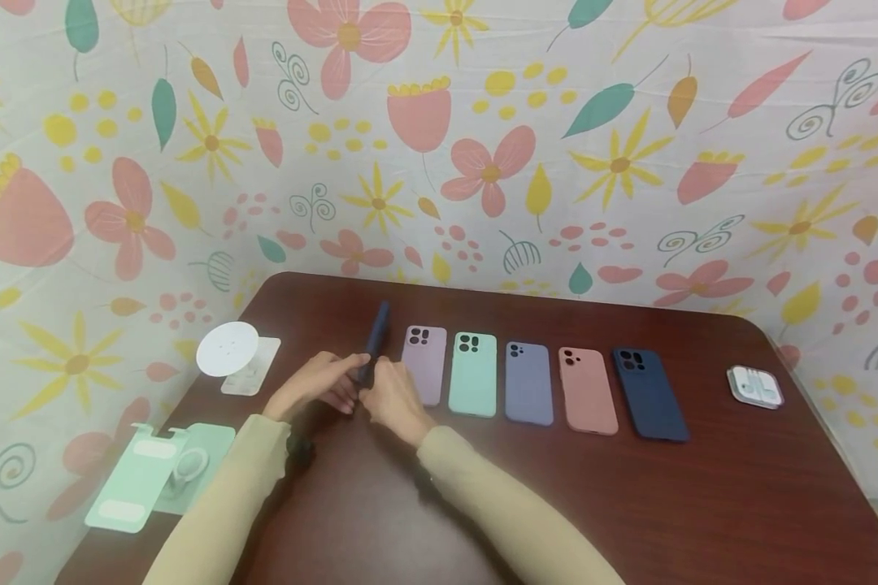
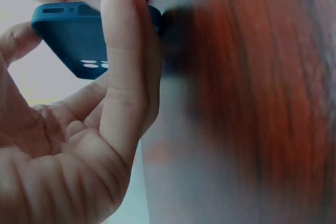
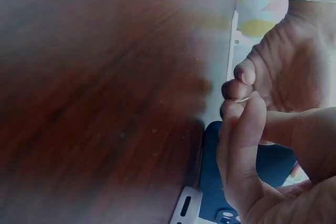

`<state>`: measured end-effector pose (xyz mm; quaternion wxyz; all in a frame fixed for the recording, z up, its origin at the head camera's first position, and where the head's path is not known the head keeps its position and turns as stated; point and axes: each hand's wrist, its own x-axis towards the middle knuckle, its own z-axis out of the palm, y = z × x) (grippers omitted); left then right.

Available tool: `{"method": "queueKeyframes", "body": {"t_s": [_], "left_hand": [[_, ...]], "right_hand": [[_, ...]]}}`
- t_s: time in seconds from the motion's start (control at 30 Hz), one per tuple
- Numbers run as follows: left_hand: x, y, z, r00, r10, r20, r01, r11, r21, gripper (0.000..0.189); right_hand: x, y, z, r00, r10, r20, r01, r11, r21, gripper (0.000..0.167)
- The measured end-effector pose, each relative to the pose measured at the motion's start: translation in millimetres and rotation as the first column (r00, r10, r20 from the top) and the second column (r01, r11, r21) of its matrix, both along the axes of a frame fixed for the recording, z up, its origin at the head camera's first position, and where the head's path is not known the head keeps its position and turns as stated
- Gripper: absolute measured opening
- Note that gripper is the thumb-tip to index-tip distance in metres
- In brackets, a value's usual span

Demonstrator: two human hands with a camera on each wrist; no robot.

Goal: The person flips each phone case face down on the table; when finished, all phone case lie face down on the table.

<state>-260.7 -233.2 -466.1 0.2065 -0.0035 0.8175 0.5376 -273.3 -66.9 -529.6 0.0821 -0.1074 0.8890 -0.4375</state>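
Observation:
A dark blue phone case [image 1: 375,337] stands on its long edge on the left half of the table, near end towards me. My left hand [image 1: 320,382] grips it, thumb on one side and fingers on the other, as the left wrist view shows. Light comes through its camera cutouts. At the case's near end, my right hand [image 1: 395,400] has curled fingers and pinches the edge; its fingertips are partly hidden. Both hands meet there. Just to the right lies a lilac phone case [image 1: 426,366], back up.
Mint [image 1: 473,374], periwinkle [image 1: 529,383], pink [image 1: 588,392] and navy [image 1: 651,394] phone cases continue the row rightward. Boxed white earphones [image 1: 755,387] lie far right. A white round-topped stand [image 1: 228,349] and a mint folding stand [image 1: 139,479] are at the left edge. Floral cloth [image 1: 483,162] hangs behind.

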Motion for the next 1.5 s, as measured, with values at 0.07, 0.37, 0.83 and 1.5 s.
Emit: {"method": "queueKeyframes", "body": {"t_s": [0.07, 0.37, 0.83, 1.5], "left_hand": [[0.2, -1.3, 3.2, 1.000, 0.019, -0.012, -0.019, 1.000, 0.003, 0.056], [6.8, -1.7, 23.0, 0.954, 0.075, -0.290, -0.112, 0.987, -0.114, 0.033], [8.7, -19.2, 20.8, 0.919, -0.043, -0.391, -0.085, 0.949, -0.304, 0.029], [3.9, -21.4, 0.8, 0.970, -0.082, -0.228, -0.012, 0.924, -0.381, 0.050]], "right_hand": [[1.0, -1, 3.5, 1.000, 0.010, 0.015, -0.010, 1.000, 0.023, 0.020], [19.0, -6, 28.9, 1.000, 0.028, 0.006, -0.028, 0.992, 0.121, 0.017], [20.0, -5, 34.6, 0.997, 0.013, 0.081, -0.023, 0.993, 0.117, 0.019], [13.7, -4, 24.2, 0.999, -0.007, 0.054, -0.001, 0.989, 0.149, 0.023]]}}
